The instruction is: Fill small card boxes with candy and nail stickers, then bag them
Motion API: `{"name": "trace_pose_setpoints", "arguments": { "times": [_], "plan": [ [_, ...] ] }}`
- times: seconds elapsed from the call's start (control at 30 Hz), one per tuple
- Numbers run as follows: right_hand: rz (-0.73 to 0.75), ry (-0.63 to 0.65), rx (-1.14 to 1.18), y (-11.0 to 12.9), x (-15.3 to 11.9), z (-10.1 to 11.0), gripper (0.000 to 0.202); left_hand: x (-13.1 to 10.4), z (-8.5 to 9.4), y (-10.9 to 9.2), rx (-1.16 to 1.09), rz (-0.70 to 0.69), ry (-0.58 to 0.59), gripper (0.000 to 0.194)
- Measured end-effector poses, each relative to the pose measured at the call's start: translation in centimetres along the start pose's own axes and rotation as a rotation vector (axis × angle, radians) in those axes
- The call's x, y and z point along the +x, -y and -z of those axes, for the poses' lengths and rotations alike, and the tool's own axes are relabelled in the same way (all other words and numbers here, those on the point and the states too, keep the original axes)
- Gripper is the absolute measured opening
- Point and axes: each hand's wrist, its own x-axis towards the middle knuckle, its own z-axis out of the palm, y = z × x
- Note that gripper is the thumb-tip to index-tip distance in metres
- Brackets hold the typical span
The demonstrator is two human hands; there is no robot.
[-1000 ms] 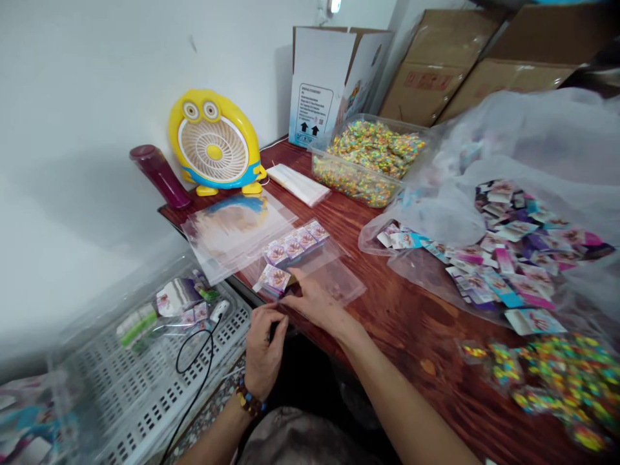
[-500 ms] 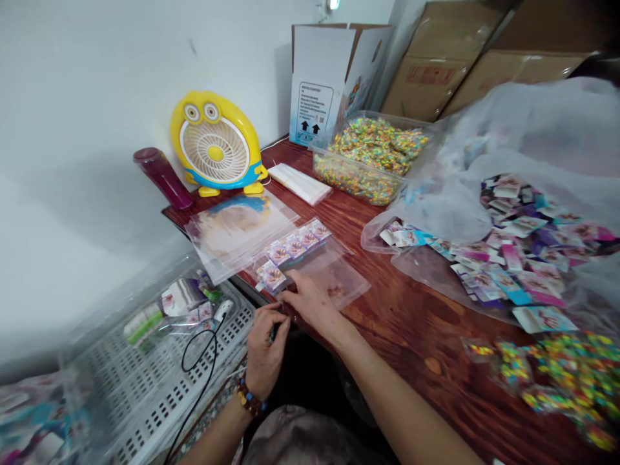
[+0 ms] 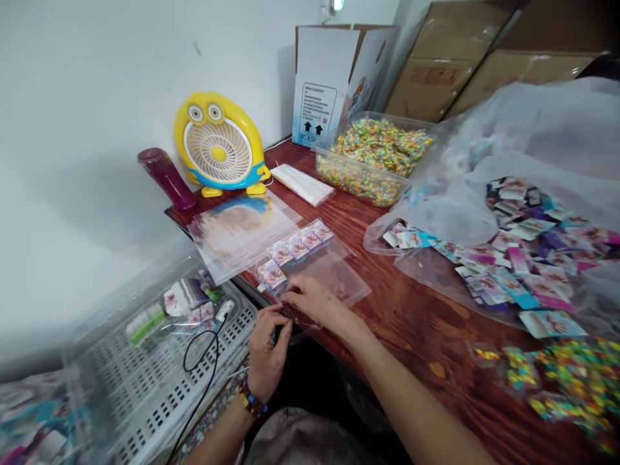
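A clear plastic bag lies flat at the table's near edge. A row of several small printed boxes shows along its far left side, one box sitting slightly apart and nearer to me. My right hand rests over the bag's near left corner, fingers bent and closed on the plastic. Just left of it, at the table edge, my left hand is curled with thumb and forefinger drawn together at the bag's near edge. Its fingertips are partly hidden, but plastic film runs between the two hands.
Flat clear bags lie beyond, before a yellow fan and purple bottle. A tub of colourful candy stands at the back. Small cartons spill from a sack at right, near loose candy packets. A white crate sits lower left.
My right hand's fingers have drawn in and curled more on the bag's corner. My left hand stays nearly where it was. The whole view has shifted slightly.
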Motion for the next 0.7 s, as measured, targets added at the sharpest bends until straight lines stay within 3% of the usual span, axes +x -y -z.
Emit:
{"name": "trace_pose_setpoints", "arguments": {
  "times": [0.1,0.4,0.6,0.7],
  "plan": [
    [0.069,0.083,-0.048,0.0,0.0,-0.2,0.017,0.0,-0.1,0.0,0.010,-0.002,0.000,0.012],
    [0.117,0.032,-0.309,1.2,-0.4,-0.2,0.045,0.1,0.4,0.0,0.039,-0.044,0.052,0.015],
    [0.162,0.040,-0.164,0.5,-0.3,0.0,0.037,0.2,0.2,0.1,0.033,-0.019,0.037,0.014],
    [0.110,0.023,-0.153,0.6,-0.4,0.1,0.039,0.1,0.2,0.1,0.038,-0.012,0.039,0.014]
  ]
}}
